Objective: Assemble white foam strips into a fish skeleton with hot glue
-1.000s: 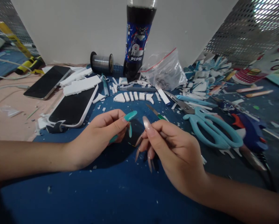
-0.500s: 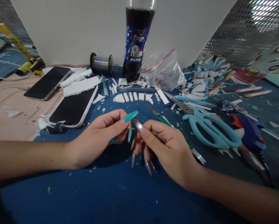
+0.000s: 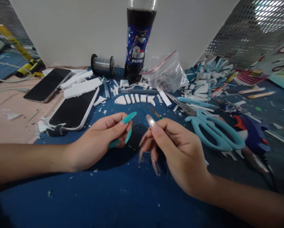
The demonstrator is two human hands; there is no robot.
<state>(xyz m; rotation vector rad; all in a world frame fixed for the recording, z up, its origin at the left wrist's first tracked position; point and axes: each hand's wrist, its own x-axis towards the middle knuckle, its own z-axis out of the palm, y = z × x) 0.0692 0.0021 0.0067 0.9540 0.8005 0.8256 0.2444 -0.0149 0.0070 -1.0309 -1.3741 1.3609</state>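
Observation:
My left hand point(image 3: 106, 136), with long teal nails, is closed in a pinch above the blue mat point(image 3: 104, 199). Facing it is my right hand point(image 3: 175, 145), with long pale shiny nails; its thumb and forefinger are pressed together, the other fingers curled loosely below. If anything thin is in either pinch, I cannot make it out. A gap separates the two hands. Just beyond them lies a row of white pieces point(image 3: 135, 98) laid out as a fish skeleton, with head, ribs and tail. A craft knife point(image 3: 154, 111) is partly hidden behind my right hand.
Light blue scissors point(image 3: 215, 133) and a blue glue gun point(image 3: 253, 134) lie at right. Two phones point(image 3: 72, 109) lie at left. Behind stand a Pepsi bottle point(image 3: 139, 41), a spool of clear line point(image 3: 102, 66), a zip bag point(image 3: 168, 74) and a heap of scraps point(image 3: 203, 84).
My hands have drawn apart: the right hand moved to the right, and the left shifted slightly left. Both keep their pinch.

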